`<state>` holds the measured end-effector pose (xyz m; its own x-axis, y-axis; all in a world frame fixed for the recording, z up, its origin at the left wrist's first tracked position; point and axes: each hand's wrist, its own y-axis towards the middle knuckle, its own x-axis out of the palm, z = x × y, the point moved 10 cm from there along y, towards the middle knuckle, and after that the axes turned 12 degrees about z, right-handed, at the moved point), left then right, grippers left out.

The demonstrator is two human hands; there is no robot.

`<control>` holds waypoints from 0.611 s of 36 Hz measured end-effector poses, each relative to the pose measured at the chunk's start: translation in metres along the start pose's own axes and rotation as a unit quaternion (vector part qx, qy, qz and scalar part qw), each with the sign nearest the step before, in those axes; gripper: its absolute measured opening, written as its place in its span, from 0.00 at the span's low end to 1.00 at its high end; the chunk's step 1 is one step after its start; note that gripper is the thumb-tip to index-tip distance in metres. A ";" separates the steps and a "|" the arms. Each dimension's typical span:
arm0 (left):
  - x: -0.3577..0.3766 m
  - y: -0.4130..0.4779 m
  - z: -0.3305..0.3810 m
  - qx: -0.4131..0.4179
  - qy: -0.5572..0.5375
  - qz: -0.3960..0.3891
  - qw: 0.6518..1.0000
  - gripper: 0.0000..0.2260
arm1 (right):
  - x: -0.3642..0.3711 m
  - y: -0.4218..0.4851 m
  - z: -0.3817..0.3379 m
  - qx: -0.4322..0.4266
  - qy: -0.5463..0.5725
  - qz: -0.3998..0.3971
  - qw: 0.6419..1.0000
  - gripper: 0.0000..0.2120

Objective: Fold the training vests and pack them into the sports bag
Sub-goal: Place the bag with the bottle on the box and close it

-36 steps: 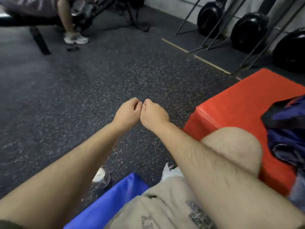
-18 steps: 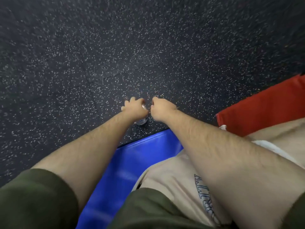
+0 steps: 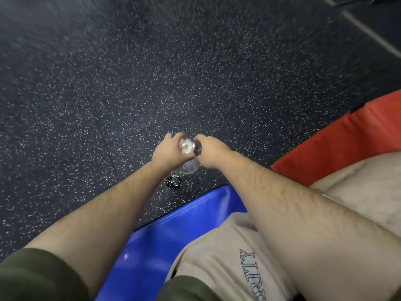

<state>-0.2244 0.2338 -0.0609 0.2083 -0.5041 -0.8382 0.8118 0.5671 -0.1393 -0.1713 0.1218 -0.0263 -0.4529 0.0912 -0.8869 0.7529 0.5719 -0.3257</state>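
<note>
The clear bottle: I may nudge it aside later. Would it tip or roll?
The clear bottle looks like thin plastic, so probably light and squashy. Its round body would likely roll if tipped. The left hand wraps it easily.

The floor [image 3: 152,72] is dark, matt and grainy, like rubber, flecked with white. The blue pad [image 3: 165,231] is smooth and glossy, vinyl-like; the red pad [image 3: 338,144] has a duller sheen. The bottle [image 3: 189,167] is clear, shiny plastic. Shorts [image 3: 217,253] and sleeve [image 3: 36,276] are matt cloth.
</note>
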 end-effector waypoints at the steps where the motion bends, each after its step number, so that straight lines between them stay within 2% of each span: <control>1: -0.015 0.005 0.017 0.013 -0.017 0.017 1.000 0.30 | -0.016 0.001 0.000 -0.002 0.026 0.017 1.000 0.26; 5: -0.079 0.021 0.101 0.084 -0.092 0.099 0.987 0.26 | -0.102 -0.004 0.010 0.000 0.139 0.106 0.985 0.35; 8: -0.124 0.021 0.172 0.132 -0.152 0.138 0.970 0.23 | -0.176 -0.020 0.029 -0.005 0.177 0.184 0.967 0.38; 15: -0.184 -0.022 0.361 0.302 -0.240 0.164 0.908 0.21 | -0.333 -0.105 0.105 0.010 0.210 0.377 0.902 0.35; 17: -0.188 -0.043 0.412 0.348 -0.265 0.148 0.887 0.21 | -0.367 -0.139 0.132 0.017 0.213 0.429 0.878 0.34; 22: -0.172 -0.105 0.522 0.427 -0.354 0.031 0.832 0.18 | -0.430 -0.239 0.201 0.061 0.170 0.530 0.829 0.31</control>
<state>-0.0611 -0.0787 0.3731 0.2887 -0.9193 -0.2674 0.8159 0.0902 0.5711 -0.0606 -0.2178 0.3676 0.4004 0.7255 -0.5598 0.8470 -0.0598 0.5283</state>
